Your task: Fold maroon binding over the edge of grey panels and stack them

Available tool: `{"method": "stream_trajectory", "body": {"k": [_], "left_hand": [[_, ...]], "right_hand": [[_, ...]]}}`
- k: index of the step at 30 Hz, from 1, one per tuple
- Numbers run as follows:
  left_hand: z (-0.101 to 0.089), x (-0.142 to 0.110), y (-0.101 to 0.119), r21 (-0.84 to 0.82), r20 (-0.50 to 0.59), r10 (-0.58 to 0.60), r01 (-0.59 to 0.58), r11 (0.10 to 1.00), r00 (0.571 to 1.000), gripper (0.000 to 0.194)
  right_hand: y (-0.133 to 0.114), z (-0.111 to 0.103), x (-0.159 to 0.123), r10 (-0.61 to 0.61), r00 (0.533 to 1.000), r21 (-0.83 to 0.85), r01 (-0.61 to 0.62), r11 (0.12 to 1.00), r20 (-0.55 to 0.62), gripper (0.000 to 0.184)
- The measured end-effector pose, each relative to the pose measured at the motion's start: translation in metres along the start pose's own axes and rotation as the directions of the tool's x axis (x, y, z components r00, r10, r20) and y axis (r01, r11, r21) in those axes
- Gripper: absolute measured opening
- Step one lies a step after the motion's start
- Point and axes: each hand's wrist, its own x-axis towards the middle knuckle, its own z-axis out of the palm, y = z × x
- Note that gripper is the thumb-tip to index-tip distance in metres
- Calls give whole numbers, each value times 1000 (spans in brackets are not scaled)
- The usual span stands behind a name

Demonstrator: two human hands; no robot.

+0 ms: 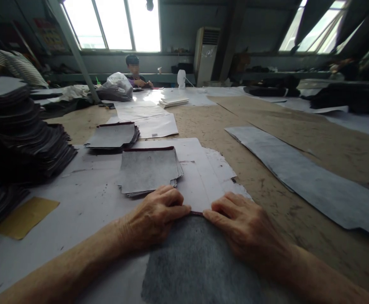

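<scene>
A grey fabric panel [200,266] lies in front of me on white paper, with a narrow dark red strip along its far edge. My left hand [159,213] pinches that edge at its left part, fingers curled and thumb pressed on the strip. At the right part of the same edge, my right hand [241,219] is closed too, its thumb on the strip. Just beyond my left hand sits a stack of grey panels [149,169] with a dark red far edge. Behind it is a second such stack [111,136].
Tall piles of dark pieces [22,131] rise at the left, near a yellowish-brown sheet [28,216]. A long grey strip of fabric [304,177] stretches across the right of the table. A plastic bag [116,88] and a person [135,74] are at the far side.
</scene>
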Motion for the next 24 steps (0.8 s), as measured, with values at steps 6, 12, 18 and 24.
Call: {"method": "stream_trajectory", "body": {"k": [6,12,18,24], "left_hand": [[-5,1,-1,63,169,45,-57,996,985,37],[-5,1,-4,119,201,76,-101,988,977,33],[-4,3,-4,158,236,101,-141,977,966,32],[-6,1,-6,118,235,81,-111,987,969,31]], "right_hand": [[1,1,-3,-130,990,-65,133,989,51,27],[0,2,-5,-142,989,-74,145,987,49,28],[-7,0,5,-93,987,-52,100,994,135,30],[-23,5,23,-23,993,-136,40,990,118,22]]}}
